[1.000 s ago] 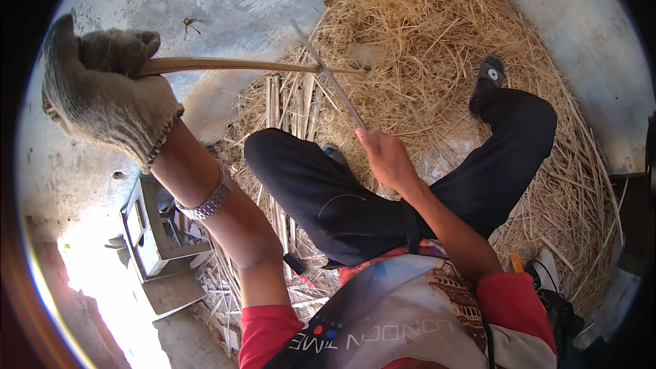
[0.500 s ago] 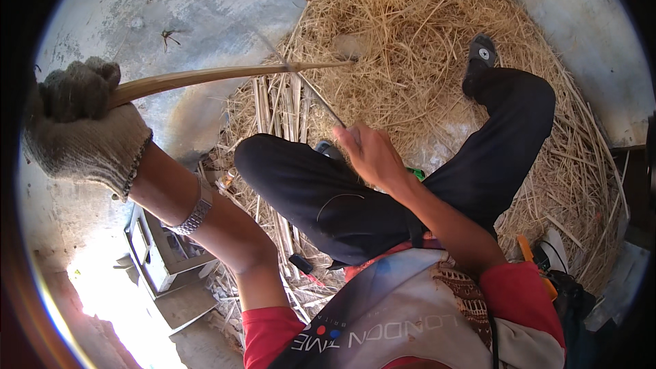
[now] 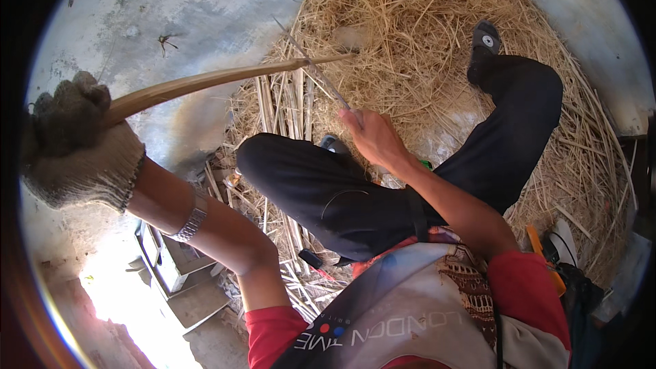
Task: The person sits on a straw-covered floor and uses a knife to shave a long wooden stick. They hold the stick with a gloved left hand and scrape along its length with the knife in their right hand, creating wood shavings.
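Note:
My left hand (image 3: 72, 140), in a thick grey knitted glove, is closed around the wide end of a long split bamboo strip (image 3: 205, 80). The strip reaches rightward across the view, curves slightly and tapers to a thin tip above the straw-like shavings. In my bare right hand (image 3: 376, 138) is a knife with a long, narrow blade (image 3: 318, 72); the fingers wrap its handle and mostly hide it. The blade slants up and left, crossing the strip near its thin end, where the two appear to touch.
A deep heap of pale shavings (image 3: 410, 20) spreads ahead and right. Several split strips (image 3: 290, 106) lie beside my bent left knee (image 3: 263, 154). A grey wall surface (image 3: 178, 14) stands at left, with a wooden frame (image 3: 171, 266) below. A small black object (image 3: 311, 258) lies near my hip.
My right hand and the knife have shifted slightly away from my body, and the blade now crosses the strip a little further right. My gloved hand has moved slightly left.

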Action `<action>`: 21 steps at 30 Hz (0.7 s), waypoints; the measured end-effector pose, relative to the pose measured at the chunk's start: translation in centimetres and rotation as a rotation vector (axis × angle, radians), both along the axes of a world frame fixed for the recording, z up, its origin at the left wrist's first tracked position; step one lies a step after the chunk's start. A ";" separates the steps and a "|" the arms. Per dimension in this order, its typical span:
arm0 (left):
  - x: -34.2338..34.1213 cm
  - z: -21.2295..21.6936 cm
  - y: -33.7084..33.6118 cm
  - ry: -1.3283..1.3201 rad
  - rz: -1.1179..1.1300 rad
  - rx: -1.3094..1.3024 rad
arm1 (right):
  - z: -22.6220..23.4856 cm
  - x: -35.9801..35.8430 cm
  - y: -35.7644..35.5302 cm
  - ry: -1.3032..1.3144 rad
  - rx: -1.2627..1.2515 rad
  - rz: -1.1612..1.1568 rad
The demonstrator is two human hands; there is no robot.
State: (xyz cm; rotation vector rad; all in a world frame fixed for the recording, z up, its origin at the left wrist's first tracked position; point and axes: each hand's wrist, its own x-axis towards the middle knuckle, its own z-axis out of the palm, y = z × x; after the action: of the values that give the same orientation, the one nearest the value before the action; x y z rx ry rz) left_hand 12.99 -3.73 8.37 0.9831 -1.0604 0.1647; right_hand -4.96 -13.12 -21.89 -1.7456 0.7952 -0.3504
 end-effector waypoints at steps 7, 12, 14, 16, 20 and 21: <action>-3.5 0.0 -1.9 0.177 0.348 -0.081 | 3.2 -1.4 0.9 -0.231 0.019 0.034; 0.4 0.1 0.5 -0.014 -0.211 0.047 | -0.5 -0.2 0.0 -0.114 0.022 -0.035; 1.1 0.5 1.0 -0.028 -0.419 0.085 | -0.5 0.4 -1.2 -0.055 -0.003 -0.004; 1.1 0.5 0.9 -0.025 -0.441 0.117 | 1.0 0.2 -1.8 -0.035 -0.041 0.059; 1.2 1.0 1.1 -0.041 -0.268 0.144 | 4.0 -0.3 -0.3 -0.252 -0.067 0.005; 1.1 1.1 0.8 -0.032 -0.425 0.141 | 4.6 -0.4 0.2 -0.265 -0.072 0.031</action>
State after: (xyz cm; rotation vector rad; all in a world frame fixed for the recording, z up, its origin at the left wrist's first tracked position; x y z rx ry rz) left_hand 14.06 -2.93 9.48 0.8605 -1.2990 -0.2460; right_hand -5.37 -12.96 -17.32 -1.7313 0.5697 -0.5822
